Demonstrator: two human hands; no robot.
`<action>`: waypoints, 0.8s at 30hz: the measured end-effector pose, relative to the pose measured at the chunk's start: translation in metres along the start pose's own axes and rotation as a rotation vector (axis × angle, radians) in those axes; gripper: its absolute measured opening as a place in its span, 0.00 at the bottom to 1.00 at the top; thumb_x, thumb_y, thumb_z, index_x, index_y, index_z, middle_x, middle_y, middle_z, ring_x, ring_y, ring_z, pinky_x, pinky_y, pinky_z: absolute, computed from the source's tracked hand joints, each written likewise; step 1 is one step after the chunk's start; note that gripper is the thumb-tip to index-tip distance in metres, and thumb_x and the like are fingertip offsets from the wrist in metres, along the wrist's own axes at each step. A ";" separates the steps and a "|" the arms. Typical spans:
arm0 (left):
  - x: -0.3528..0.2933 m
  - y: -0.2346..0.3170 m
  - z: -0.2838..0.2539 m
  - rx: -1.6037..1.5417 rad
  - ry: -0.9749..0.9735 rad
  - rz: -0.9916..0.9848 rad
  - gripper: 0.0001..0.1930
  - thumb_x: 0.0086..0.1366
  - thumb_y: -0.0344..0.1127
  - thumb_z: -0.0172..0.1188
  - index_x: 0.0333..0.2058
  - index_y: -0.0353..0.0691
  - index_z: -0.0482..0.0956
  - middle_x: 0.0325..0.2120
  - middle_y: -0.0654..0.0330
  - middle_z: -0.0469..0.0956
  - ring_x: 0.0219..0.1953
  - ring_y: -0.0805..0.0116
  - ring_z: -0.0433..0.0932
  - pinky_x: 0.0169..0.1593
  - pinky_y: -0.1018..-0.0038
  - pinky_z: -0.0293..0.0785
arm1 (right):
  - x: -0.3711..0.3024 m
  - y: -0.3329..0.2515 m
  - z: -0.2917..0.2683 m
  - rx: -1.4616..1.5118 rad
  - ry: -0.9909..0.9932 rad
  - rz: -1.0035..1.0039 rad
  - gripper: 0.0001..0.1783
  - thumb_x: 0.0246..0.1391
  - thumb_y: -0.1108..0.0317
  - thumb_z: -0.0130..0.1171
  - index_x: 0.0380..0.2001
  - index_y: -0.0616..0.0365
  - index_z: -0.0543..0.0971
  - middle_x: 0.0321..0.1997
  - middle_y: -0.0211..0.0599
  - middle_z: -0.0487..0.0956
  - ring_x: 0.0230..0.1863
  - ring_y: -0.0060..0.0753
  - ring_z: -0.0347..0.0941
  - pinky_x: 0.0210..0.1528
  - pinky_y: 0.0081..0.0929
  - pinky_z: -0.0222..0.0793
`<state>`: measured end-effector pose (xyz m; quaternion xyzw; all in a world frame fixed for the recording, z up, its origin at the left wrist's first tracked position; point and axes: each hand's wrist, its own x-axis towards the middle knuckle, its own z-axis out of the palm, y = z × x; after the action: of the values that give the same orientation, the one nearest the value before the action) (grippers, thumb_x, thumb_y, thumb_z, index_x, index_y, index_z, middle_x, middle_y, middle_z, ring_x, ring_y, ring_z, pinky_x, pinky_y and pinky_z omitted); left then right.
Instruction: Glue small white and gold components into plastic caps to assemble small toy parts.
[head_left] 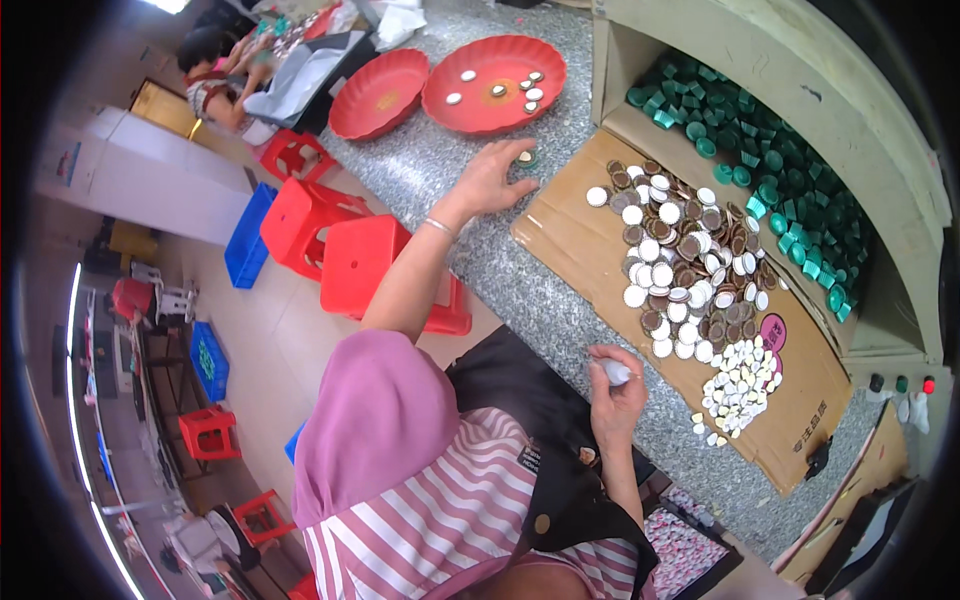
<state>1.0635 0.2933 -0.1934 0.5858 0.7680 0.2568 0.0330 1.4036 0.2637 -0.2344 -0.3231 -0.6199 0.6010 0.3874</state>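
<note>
My left hand (488,180) is over the grey speckled counter (575,225), thumb and fingers apart. Just beyond its fingertips sits a small green round piece with a pale centre (526,158); whether a finger touches it I cannot tell. Wrapped in my right hand (615,400), at the counter's near edge, is a small white squeeze bottle (617,373) with a narrow tip. On a cardboard sheet (570,215) lies a heap of brown and white round caps (690,265), and beside it a pile of small cream-coloured pieces (740,385).
Two red fluted trays (380,95) stand at the back left; the right-hand red tray (470,115) holds several white round pieces. Green cup-shaped pieces (770,190) fill a shelf on the right. Red stools (365,265) stand left of the counter. Another person (215,85) sits at the far left.
</note>
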 end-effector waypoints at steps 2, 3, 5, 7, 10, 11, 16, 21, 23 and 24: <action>-0.001 -0.005 -0.005 0.000 -0.038 0.046 0.28 0.49 0.35 0.63 0.50 0.40 0.67 0.45 0.50 0.71 0.48 0.50 0.69 0.52 0.63 0.65 | 0.000 -0.005 0.003 0.005 0.039 0.033 0.14 0.48 0.81 0.56 0.40 0.62 0.71 0.38 0.41 0.77 0.40 0.29 0.74 0.43 0.24 0.70; -0.001 -0.003 -0.006 0.045 0.013 0.087 0.27 0.49 0.34 0.63 0.50 0.40 0.68 0.45 0.50 0.71 0.48 0.50 0.69 0.51 0.62 0.66 | 0.000 -0.007 0.003 0.033 0.048 0.048 0.14 0.48 0.81 0.56 0.40 0.62 0.71 0.39 0.41 0.77 0.40 0.29 0.74 0.44 0.24 0.69; 0.001 0.013 -0.013 0.170 0.181 0.252 0.22 0.48 0.31 0.63 0.44 0.39 0.72 0.41 0.50 0.72 0.45 0.51 0.70 0.48 0.63 0.68 | -0.001 -0.007 0.000 0.035 0.046 0.070 0.14 0.49 0.81 0.55 0.41 0.63 0.70 0.38 0.42 0.77 0.41 0.30 0.74 0.45 0.26 0.69; 0.005 0.029 -0.017 0.053 0.194 0.311 0.15 0.47 0.29 0.62 0.37 0.38 0.74 0.37 0.53 0.73 0.41 0.55 0.72 0.45 0.65 0.70 | -0.004 -0.006 -0.002 0.006 0.049 0.074 0.14 0.48 0.81 0.55 0.41 0.63 0.70 0.38 0.43 0.77 0.41 0.30 0.74 0.45 0.25 0.68; 0.025 0.006 -0.029 -0.039 0.289 0.320 0.07 0.49 0.26 0.59 0.29 0.37 0.76 0.29 0.55 0.73 0.35 0.56 0.74 0.38 0.65 0.72 | -0.006 -0.011 0.002 0.004 0.072 0.140 0.14 0.48 0.81 0.54 0.40 0.63 0.69 0.38 0.43 0.77 0.41 0.30 0.73 0.45 0.25 0.68; 0.035 -0.006 -0.033 -0.051 0.357 0.299 0.05 0.49 0.25 0.58 0.28 0.36 0.76 0.26 0.55 0.73 0.33 0.56 0.74 0.36 0.64 0.72 | -0.007 -0.014 0.003 0.014 0.104 0.180 0.13 0.49 0.80 0.52 0.40 0.63 0.69 0.38 0.43 0.77 0.41 0.30 0.73 0.46 0.25 0.67; 0.099 -0.067 -0.041 -0.027 0.085 0.095 0.06 0.53 0.30 0.54 0.27 0.35 0.78 0.29 0.50 0.76 0.34 0.51 0.76 0.37 0.61 0.71 | -0.003 -0.022 0.012 -0.001 0.180 0.164 0.13 0.53 0.77 0.51 0.42 0.61 0.67 0.38 0.41 0.75 0.41 0.32 0.73 0.47 0.28 0.67; 0.127 -0.080 -0.004 0.106 -0.152 0.161 0.09 0.53 0.33 0.58 0.31 0.34 0.77 0.30 0.48 0.77 0.36 0.52 0.76 0.41 0.62 0.71 | -0.010 -0.041 0.010 -0.057 0.293 0.113 0.13 0.54 0.76 0.50 0.44 0.61 0.67 0.38 0.41 0.75 0.41 0.34 0.73 0.49 0.33 0.68; 0.135 -0.079 -0.001 0.103 -0.266 0.061 0.11 0.53 0.35 0.60 0.32 0.34 0.76 0.30 0.47 0.77 0.37 0.51 0.76 0.41 0.62 0.71 | -0.013 -0.048 0.010 -0.081 0.361 0.132 0.13 0.53 0.77 0.50 0.44 0.60 0.67 0.38 0.41 0.75 0.42 0.34 0.73 0.50 0.34 0.67; 0.136 -0.078 -0.003 0.136 -0.277 0.038 0.12 0.52 0.35 0.61 0.32 0.33 0.75 0.30 0.47 0.76 0.37 0.51 0.76 0.41 0.62 0.71 | -0.014 -0.050 0.010 -0.071 0.372 0.141 0.14 0.53 0.77 0.50 0.44 0.60 0.67 0.37 0.41 0.75 0.41 0.34 0.72 0.49 0.33 0.67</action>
<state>0.9514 0.4023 -0.1902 0.6308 0.7605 0.1215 0.0942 1.4046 0.2432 -0.1854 -0.4847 -0.5345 0.5342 0.4404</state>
